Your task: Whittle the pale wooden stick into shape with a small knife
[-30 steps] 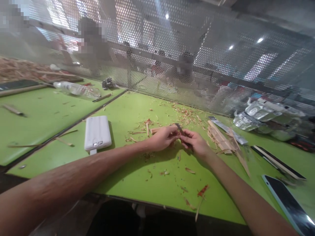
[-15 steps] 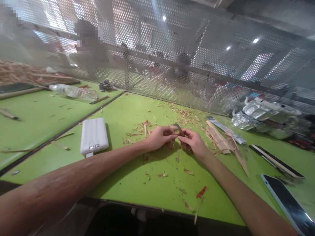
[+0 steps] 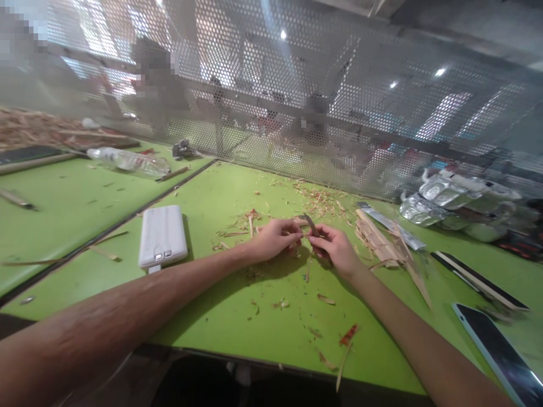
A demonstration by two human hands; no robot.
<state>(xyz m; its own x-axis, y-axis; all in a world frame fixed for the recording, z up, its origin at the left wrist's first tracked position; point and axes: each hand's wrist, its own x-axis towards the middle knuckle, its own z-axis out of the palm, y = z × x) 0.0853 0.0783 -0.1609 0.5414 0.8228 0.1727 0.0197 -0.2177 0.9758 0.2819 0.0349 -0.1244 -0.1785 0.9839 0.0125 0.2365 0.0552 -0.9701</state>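
Over the middle of the green table [image 3: 220, 316] my two hands meet almost fingertip to fingertip. The fingers of my left hand [image 3: 278, 240] are pinched around a thin, pale wood strip [image 3: 300, 221], most of it hidden behind them. A narrow dark blade [image 3: 311, 225] sticks up out of my right hand [image 3: 335, 246], which is closed on its lower end. The blade's tip leans left, close to the strip. Beneath the hands lies a curled wood shaving [image 3: 308, 270], and more shavings [image 3: 326, 299] are scattered nearer the front edge.
To the left lies a white power bank [image 3: 163, 234] with a plug in it. A plastic bottle [image 3: 129, 160] rests farther back. On the right are split wood pieces [image 3: 379, 240], a metal ruler [image 3: 392, 226], foil-wrapped items [image 3: 449, 198] and a phone [image 3: 496, 350]. A perforated screen [image 3: 263, 124] stands behind.
Both hands keep nearly the same place and grip. The fingertips have shifted very slightly, and the whole view has moved a little.
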